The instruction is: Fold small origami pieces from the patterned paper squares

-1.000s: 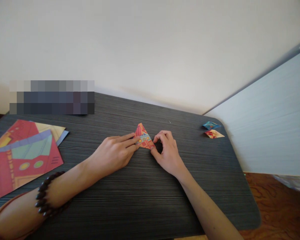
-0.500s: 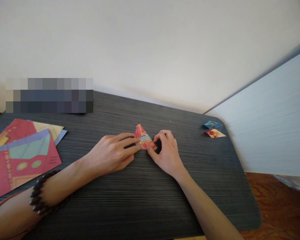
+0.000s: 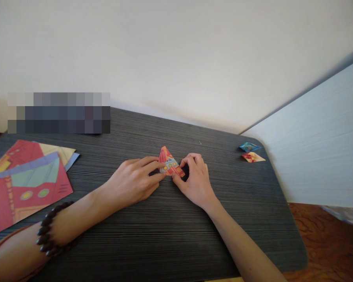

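Observation:
A small folded piece of patterned origami paper, red, orange and blue with round yellow dots, lies on the dark table in the middle. My left hand holds its left side, fingertips on the paper and thumb tucked below. Thumb and forefinger of my right hand close on the lower right corner, the other fingers curled. The underside of the folded paper is hidden.
Large patterned paper sheets overlap at the left. Two small folded paper pieces, one blue and one cream and red, lie near the right edge of the table. A blurred-out block covers the back left.
The fingers of my left hand have shifted slightly on the paper's left side. My right hand and the folded paper stay almost in place.

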{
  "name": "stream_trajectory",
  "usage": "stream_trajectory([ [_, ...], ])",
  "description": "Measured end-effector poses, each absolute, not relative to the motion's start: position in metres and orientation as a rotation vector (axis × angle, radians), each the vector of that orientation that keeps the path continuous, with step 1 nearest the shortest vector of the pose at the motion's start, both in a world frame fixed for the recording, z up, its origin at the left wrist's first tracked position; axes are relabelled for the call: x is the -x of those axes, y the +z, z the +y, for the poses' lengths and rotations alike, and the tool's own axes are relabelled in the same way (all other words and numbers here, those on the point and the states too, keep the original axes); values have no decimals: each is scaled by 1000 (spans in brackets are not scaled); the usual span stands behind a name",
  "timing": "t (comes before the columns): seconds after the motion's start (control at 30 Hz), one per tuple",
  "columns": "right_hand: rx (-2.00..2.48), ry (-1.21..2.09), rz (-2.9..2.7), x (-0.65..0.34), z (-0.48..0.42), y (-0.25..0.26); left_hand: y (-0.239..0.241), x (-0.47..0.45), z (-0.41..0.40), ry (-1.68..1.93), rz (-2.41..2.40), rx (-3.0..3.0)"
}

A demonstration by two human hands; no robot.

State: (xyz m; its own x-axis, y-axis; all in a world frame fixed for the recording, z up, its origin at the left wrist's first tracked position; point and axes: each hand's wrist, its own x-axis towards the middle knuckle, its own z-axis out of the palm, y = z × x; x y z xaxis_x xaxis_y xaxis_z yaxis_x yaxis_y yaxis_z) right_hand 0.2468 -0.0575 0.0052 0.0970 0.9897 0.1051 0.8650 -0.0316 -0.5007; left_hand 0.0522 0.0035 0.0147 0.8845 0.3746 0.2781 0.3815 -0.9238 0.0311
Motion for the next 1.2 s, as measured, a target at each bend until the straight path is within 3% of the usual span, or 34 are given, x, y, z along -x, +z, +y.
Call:
stream_trajectory([
  [0.53,1930,372,-1810,-247,-58,4,14,-55,4,-407,-637,3049],
  [0.9,1728,590,-1853,-269,-57,5,13,-48,11,-386,-627,3144],
  [1.2,1775,331,-1914,-257,-60,-3,2,-54,17,-772,-838,3333],
])
